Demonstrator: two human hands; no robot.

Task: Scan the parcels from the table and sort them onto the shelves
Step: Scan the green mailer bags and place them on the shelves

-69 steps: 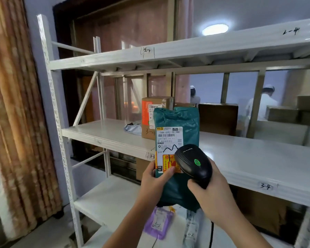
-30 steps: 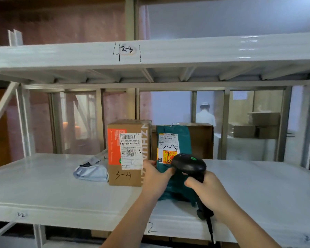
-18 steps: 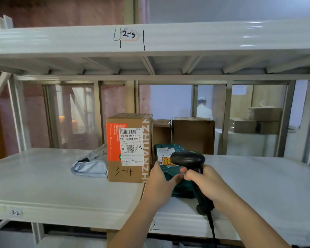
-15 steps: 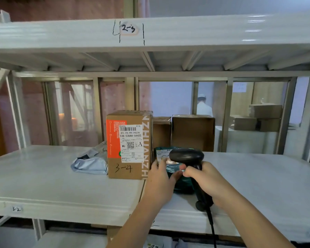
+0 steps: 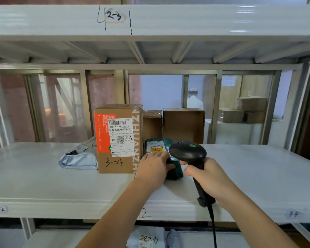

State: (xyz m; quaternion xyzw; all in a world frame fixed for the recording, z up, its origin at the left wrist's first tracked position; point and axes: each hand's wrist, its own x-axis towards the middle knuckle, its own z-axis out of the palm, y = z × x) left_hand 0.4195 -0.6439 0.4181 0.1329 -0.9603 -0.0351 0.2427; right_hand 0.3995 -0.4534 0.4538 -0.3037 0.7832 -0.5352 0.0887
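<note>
The left hand [image 5: 155, 167] has laid the green parcel [image 5: 160, 149] flat on the middle shelf [image 5: 43, 179], just right of the labelled box [image 5: 118, 138], fingers curled over it. A second ago it stood upright. The right hand [image 5: 206, 176] grips the scanner [image 5: 187, 152]. This parcel looks sorted.

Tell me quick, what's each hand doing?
Left hand: resting on the green parcel, fingers curled over it.
Right hand: gripping the black scanner.
</note>
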